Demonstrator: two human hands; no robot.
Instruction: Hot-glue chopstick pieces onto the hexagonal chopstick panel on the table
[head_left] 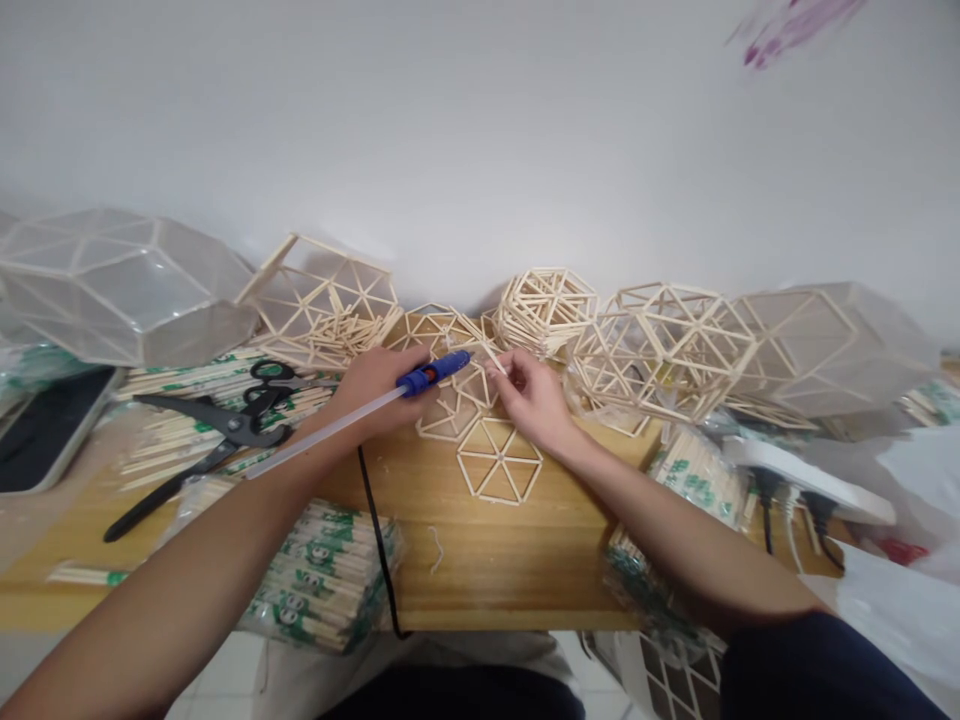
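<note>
Head cam, LH (pixel 381 388) gripping blue glue gun (pixel 436 372), RH (pixel 534 400) pinching 1 thin pale stick (pixel 491 355)

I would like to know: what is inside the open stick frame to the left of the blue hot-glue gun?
A heap of short wooden sticks lies low in the open stick frame. The bottom beneath the heap is covered, so it cannot be seen.

Place: small craft workspace, home or workshop unclear | wooden table (pixel 517 575) | behind table: pale wall (pixel 450 140), purple smear (pixel 795 35) | on table: many stick frames (pixel 502 457), loose sticks (pixel 352 332), stick packs (pixel 330 575), pliers (pixel 234 428), scissors (pixel 294 383), phone (pixel 52 425), plugged power strip (pixel 810 482) | above table: glue gun (pixel 431 376) | below table: tiled floor (pixel 225 675)
</note>
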